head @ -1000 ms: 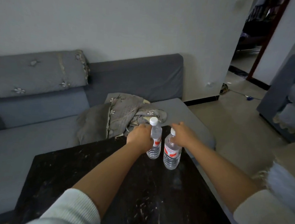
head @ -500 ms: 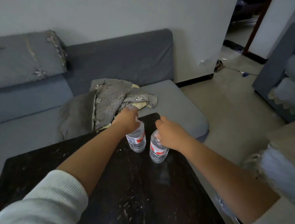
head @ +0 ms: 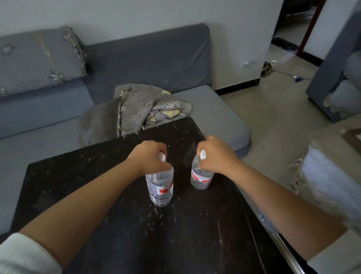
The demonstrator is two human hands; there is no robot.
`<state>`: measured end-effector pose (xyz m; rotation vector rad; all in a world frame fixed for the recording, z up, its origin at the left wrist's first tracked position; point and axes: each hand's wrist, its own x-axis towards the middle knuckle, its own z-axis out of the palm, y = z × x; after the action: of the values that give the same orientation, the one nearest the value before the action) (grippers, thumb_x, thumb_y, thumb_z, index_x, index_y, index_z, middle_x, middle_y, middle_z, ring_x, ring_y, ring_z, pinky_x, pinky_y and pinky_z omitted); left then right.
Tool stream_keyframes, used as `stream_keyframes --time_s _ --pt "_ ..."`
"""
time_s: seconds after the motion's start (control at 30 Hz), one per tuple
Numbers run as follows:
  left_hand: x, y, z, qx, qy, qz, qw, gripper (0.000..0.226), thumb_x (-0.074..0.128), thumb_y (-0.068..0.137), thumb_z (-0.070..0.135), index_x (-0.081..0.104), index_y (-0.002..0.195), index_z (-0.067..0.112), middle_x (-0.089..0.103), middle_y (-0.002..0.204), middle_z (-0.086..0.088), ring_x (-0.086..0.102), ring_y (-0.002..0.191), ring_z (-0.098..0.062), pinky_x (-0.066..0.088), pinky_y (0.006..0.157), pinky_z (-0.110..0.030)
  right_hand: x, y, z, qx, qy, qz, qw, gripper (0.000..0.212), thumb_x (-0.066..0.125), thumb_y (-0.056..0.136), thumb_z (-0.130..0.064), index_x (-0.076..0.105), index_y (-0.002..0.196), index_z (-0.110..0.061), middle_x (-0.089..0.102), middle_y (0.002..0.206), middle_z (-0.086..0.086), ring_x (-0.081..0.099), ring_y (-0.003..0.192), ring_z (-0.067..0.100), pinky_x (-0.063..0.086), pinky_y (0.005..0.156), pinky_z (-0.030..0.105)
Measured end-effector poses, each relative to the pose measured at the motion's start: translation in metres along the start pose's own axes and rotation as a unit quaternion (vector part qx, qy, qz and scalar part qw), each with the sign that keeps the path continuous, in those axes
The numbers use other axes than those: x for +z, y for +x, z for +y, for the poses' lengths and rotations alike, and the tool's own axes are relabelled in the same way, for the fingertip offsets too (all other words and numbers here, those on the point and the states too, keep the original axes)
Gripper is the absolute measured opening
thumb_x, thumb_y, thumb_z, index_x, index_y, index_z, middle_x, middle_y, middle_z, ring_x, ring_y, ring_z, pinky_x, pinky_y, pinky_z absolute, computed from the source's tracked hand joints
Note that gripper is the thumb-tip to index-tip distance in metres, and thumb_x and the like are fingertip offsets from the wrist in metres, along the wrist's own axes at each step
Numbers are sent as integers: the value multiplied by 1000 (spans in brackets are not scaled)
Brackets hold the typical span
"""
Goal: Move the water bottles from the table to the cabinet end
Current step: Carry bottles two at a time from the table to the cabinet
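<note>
Clear plastic bottles, each gripped at the neck: left hand (head: 148,157) hides most of the left bottle (head: 160,186) cap, right hand (head: 215,155) covers the right bottle (head: 201,175) shoulder, above the dark surface (head: 144,243).

Head-worn, wide-angle, looking forward and down from close above a dark table (head: 187,246), across to a grey sofa (head: 44,136) and wall behind.

Both bare forearms are reaching toward twelve o'clock, the left hand (head: 149,157) curling its fingers round a bottle neck while the right hand (head: 215,156) is gripping another likewise.
</note>
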<state>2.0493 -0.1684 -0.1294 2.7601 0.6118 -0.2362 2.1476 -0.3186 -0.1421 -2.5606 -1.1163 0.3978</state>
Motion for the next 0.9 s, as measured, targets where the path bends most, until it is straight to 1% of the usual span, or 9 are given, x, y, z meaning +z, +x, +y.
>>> stream_keyframes --time_s 0.07,0.2,0.27,0.37,0.53,0.67,0.73,0.83,0.9 --pt "5 -20 3 17 -5 -11 1000 14 67 78 27 60 83 15 65 99 -9 60 97 -25 45 78 -29 2 -24 -1 10 -3 -3 1000 26 64 79 -15 66 105 -11 39 95 2 57 104 30 33 71 25" --pt "18 -60 10 107 -13 -41 993 15 67 77 24 55 75 16 57 83 -1 53 82 -15 42 72 -26 10 -87 -9 68 7 0 998 25 66 76 -15 68 100 -9 47 91 1 59 103 27 36 71 25" --pt "24 -77 18 158 -14 -38 987 13 68 77 23 60 78 13 58 83 -3 53 82 -16 44 74 -28 17 -118 -14 104 13 14 994 24 67 75 -15 69 99 -10 55 92 6 60 102 26 35 70 23" --pt "33 -109 35 241 -2 -46 969 21 69 76 21 66 90 5 66 94 -11 57 88 -22 46 81 -32 31 -176 -24 166 25 48 985 24 66 76 -13 69 100 -8 64 100 11 60 104 27 37 71 24" --pt "52 -161 68 345 7 -57 937 24 71 76 24 65 90 6 65 92 -10 60 94 -26 46 81 -32 49 -272 -37 262 66 105 957 25 68 78 -13 69 102 -5 67 112 15 61 107 28 46 84 30" --pt "70 -217 116 437 30 -105 893 20 69 79 19 65 92 4 56 86 -4 56 90 -21 41 75 -28 60 -360 -42 331 68 136 931 24 66 79 -10 69 102 -4 67 111 17 61 106 30 48 83 31" --pt "79 -241 137 467 41 -140 872 20 67 81 15 65 96 2 58 91 -7 55 91 -21 40 75 -26 64 -398 -44 357 57 145 921 23 66 79 -10 69 100 -4 67 109 17 60 105 31 46 79 30" --pt "104 -290 175 525 61 -184 829 21 67 81 13 65 98 1 65 106 -15 58 102 -28 37 75 -25 75 -472 -48 407 61 163 897 22 67 78 -10 69 99 -3 67 106 18 59 104 31 46 79 30" --pt "124 -331 203 574 90 -200 789 21 69 79 12 66 97 2 66 106 -15 59 102 -29 38 74 -25 85 -530 -53 445 68 183 874 23 67 77 -11 69 99 -3 66 102 16 60 103 30 41 73 27"
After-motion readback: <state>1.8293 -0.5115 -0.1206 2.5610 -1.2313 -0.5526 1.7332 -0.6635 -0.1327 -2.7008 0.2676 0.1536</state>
